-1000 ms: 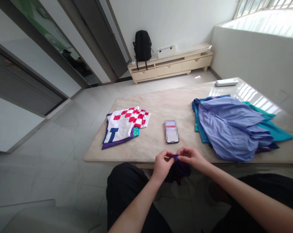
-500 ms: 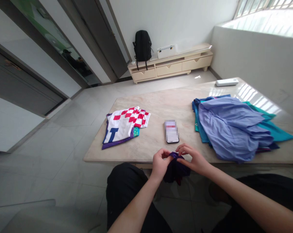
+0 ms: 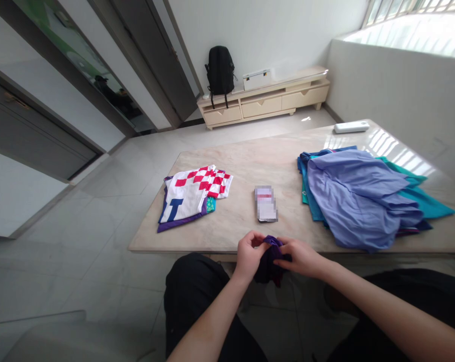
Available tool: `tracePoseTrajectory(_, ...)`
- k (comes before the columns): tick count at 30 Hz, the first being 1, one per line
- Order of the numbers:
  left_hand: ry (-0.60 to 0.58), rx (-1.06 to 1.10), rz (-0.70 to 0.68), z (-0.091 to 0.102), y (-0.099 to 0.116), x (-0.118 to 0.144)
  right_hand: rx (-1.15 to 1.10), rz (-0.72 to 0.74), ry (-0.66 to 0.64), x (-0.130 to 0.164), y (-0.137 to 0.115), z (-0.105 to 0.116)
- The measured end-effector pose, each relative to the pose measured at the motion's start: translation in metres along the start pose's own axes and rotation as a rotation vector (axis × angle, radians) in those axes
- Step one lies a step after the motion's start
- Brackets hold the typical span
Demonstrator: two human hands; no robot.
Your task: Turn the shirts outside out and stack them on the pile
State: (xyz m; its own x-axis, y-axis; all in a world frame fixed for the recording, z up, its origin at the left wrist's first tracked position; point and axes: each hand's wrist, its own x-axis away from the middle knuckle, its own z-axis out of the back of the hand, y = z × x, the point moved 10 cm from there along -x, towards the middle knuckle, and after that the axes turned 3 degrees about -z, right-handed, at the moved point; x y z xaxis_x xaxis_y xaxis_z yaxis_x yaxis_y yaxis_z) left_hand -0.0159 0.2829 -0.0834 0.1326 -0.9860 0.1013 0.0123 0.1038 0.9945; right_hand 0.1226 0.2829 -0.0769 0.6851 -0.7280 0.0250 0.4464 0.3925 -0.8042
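Note:
A bunched dark purple garment (image 3: 269,261) hangs from my hands at the table's front edge, with a bit of dark red at its lower end. My left hand (image 3: 250,254) pinches its top from the left. On the other side my right hand (image 3: 297,255) grips the cloth between thumb and fingers. Just beyond lies a phone (image 3: 266,203) with a blurred-out screen. To the left, a white shirt with red checks (image 3: 189,191) is folded on top of purple and teal cloth. At the right, a light blue garment (image 3: 357,196) covers a loose heap of blue and teal clothes.
The marble-look table (image 3: 242,161) carries a white oblong case (image 3: 351,126) at its far right corner. Against the back wall, a low cabinet (image 3: 263,106) bears a black backpack (image 3: 220,70) and a white box (image 3: 256,79). My knees are under the table's front edge.
My right hand has lowered slightly and its fingers have closed in on the purple cloth. The left hand keeps its hold in nearly the same place.

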Motion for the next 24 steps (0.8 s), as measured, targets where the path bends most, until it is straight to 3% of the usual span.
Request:
tracePoseTrajectory(6, 0.028, 0.16, -0.023, 0.01, 0.022, 0.0, 0.106, -0.007, -0.068, 0.003, 0.002, -0.011)
tracePoseTrajectory(15, 0.215, 0.452, -0.172, 0.075, 0.07, 0.005, 0.18, -0.004, -0.213, 0.007, -0.003, -0.025)
tracePoseTrajectory(24, 0.296, 0.411, -0.19, 0.101, 0.074, 0.017, 0.28, -0.043, -0.159, 0.006, -0.003, -0.007)
